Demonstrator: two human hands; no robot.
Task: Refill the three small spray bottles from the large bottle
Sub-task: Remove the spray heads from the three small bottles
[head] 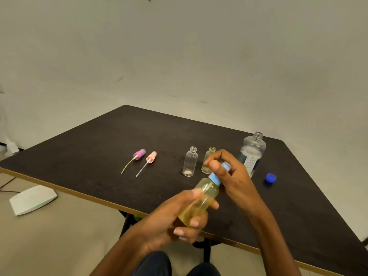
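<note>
Left hand (pixel 175 218) fingers curled round tilted yellow spray bottle (pixel 199 202); blue spray cap (pixel 218 176) pinched between right hand (pixel 231 174) thumb and fingertips.

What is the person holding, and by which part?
A small yellow spray bottle, held tilted. The left hand grips its body, and the right hand pinches the blue spray cap on its neck.

Dark table (pixel 99 148), white flat device (pixel 32 199) on floor (pixel 59 236) — green glow
</note>
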